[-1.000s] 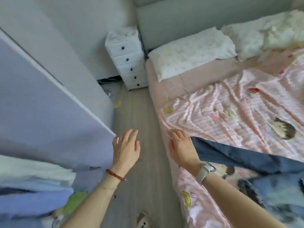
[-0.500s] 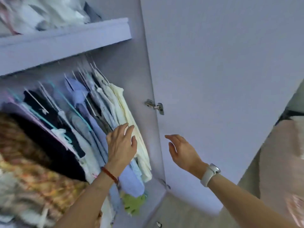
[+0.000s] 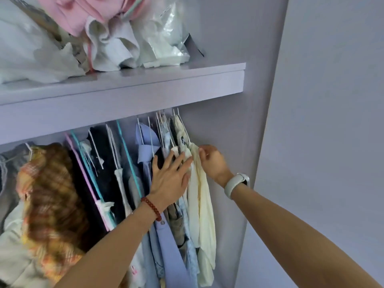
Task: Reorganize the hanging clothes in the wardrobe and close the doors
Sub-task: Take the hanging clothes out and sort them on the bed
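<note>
Clothes point(image 3: 145, 183) are hanging in a tight row under the shelf point(image 3: 124, 90) of the wardrobe, filling its lower part from the left edge of the view to the wardrobe's right inner wall point(image 3: 228, 132). Left hand point(image 3: 170, 175) is lying flat against the garments toward the right end of the row, its fingers point(image 3: 166, 161) straight and slightly spread, pressing on the fabric. Right hand point(image 3: 212, 161) is reaching in just beside it, its fingers curling in at the shoulder of the cream shirt point(image 3: 204, 204), the last garment before the wall; it is seeming to pinch the cloth or the hanger there, but which of the two is hard to tell. The hanger hooks are disappearing behind the shelf's front edge, so the rail is hidden. An orange checked garment point(image 3: 49, 194) at the left is blurring badly. Folded things and a clear plastic bag point(image 3: 166, 34) are sitting on the shelf, cut off by the top of the view. The open door point(image 3: 332, 121) is filling the right side, its edges running out of view.
</note>
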Motion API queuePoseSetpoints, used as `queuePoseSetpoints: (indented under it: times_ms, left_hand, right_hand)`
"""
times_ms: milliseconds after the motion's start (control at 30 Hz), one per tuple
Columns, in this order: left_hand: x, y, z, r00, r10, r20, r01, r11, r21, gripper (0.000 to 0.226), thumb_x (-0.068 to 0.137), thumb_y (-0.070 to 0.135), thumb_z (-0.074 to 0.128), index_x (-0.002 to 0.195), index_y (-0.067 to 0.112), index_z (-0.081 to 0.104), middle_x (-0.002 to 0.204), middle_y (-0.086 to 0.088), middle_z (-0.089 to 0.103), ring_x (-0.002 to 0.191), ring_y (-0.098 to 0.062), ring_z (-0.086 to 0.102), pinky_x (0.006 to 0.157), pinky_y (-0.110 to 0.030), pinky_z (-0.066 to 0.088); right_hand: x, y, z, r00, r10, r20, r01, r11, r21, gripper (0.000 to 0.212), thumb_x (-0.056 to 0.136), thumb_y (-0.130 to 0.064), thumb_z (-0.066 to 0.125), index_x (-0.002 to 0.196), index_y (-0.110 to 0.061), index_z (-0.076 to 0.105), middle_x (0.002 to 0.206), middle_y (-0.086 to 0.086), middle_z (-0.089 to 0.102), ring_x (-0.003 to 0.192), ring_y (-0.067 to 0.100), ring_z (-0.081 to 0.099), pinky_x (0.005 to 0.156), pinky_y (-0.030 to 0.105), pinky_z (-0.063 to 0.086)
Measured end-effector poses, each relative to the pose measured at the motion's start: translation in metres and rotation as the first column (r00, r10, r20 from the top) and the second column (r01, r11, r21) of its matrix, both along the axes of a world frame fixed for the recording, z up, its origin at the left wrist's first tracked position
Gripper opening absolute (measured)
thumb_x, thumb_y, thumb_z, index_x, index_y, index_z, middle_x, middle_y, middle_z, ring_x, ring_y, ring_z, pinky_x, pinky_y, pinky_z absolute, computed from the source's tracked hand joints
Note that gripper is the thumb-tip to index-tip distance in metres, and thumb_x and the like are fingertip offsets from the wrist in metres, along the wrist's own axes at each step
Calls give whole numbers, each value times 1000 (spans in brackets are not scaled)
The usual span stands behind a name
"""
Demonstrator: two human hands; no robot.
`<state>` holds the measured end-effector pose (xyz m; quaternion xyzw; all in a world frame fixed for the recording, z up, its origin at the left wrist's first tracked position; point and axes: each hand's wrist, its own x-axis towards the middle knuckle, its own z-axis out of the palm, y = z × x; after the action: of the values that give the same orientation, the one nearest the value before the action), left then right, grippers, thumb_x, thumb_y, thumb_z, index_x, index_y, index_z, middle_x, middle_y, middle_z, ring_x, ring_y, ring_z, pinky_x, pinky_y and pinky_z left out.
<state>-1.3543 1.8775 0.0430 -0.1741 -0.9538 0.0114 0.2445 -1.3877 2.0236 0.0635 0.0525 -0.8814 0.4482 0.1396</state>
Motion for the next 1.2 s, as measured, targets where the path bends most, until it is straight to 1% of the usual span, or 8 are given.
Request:
queuePoseSetpoints:
  times_ms: [133,333,600,833,933,1000,1100,1200]
  left_hand:
    - [-3,-7,-5,996,19,-83,-16,999,41,44,89,33,33,119,17,62,129,0,58,124,-21,49,101,-55,34]
    - [-7,-14,-17,991,22,-132,-13,997,70,42,89,32,37,119,15,62,130,0,57,124,-21,49,101,-51,36]
    - [-9,-16,-17,992,46,-114,-40,998,56,40,88,31,42,115,13,65,127,-1,59,122,-21,51,100,-50,38]
    - [-3,-8,-19,998,56,6,-56,980,193,45,92,23,45,135,14,44,149,-6,32,141,-21,20,114,-46,4]
    - [20,15,-23,990,-126,-66,142,905,401,43,87,10,52,130,5,50,143,-14,39,134,-29,36,110,-46,23]
    - [38,33,-33,968,-248,-22,223,825,519,49,89,12,53,136,7,41,147,-12,33,134,-27,35,107,-41,32]
    - [64,61,-56,936,-335,106,253,851,461,51,94,23,49,141,12,33,150,-8,28,142,-26,17,114,-50,12]
    - [99,95,-73,873,-483,67,434,832,345,21,90,11,56,110,11,61,118,-13,59,123,-36,46,105,-61,19]
  right_hand:
    - [-43,-6,0,996,21,81,-31,993,117,36,95,-28,42,120,-4,50,115,20,58,108,37,54,87,33,41]
    - [-72,-6,-5,999,4,32,-17,917,399,27,94,-16,35,114,-3,48,113,22,59,102,41,55,79,37,43]
    - [-54,-4,-2,983,-109,-150,153,934,322,31,97,-22,27,101,-3,51,95,19,63,89,39,58,66,32,33]
    - [57,34,-60,965,-160,-206,202,959,199,22,94,-19,47,96,-1,59,70,17,63,69,38,61,57,34,39]
    - [119,62,-89,944,-137,-302,230,926,300,10,84,-9,63,84,1,62,52,11,60,44,32,57,43,27,37]
    - [166,82,-104,940,-112,-323,233,901,365,20,88,-20,57,81,-2,64,46,5,59,37,26,55,38,22,38]
    - [235,120,-121,929,-95,-359,265,847,462,48,98,-39,28,83,-10,62,43,-3,55,34,17,52,34,15,35]
    - [310,162,-130,922,-157,-353,339,767,545,36,99,-41,21,91,-18,49,52,-4,61,41,18,57,35,18,39]
